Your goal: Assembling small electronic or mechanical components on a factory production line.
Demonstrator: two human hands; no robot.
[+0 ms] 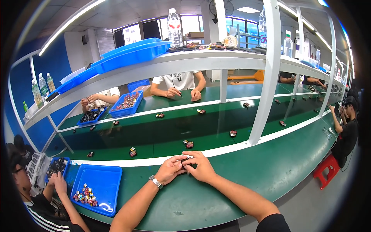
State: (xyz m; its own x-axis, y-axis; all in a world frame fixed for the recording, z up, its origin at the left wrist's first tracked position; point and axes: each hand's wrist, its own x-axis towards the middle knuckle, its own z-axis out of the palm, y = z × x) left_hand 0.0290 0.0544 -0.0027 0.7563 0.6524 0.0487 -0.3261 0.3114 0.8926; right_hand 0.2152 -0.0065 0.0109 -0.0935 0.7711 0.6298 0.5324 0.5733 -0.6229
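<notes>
Over the green bench (239, 176), my left hand (169, 170) and my right hand (201, 168) meet at the fingertips. Between them they grip a small black part (187, 161), mostly covered by my fingers, so its exact kind cannot be made out. Both hands are closed around it. A silver watch sits on my left wrist. To the left of my forearm lies a blue tray (112, 181) with a small pile of dark red, white and yellow pieces (86, 195) at its lower left.
Beyond a white rail, a dark green belt (166, 137) carries scattered small assemblies, one being a red and black assembly (188, 144). A white post (266, 77) rises at right. Overhead, a shelf holds blue trays (131, 56) and bottles. Co-workers sit opposite and at both sides.
</notes>
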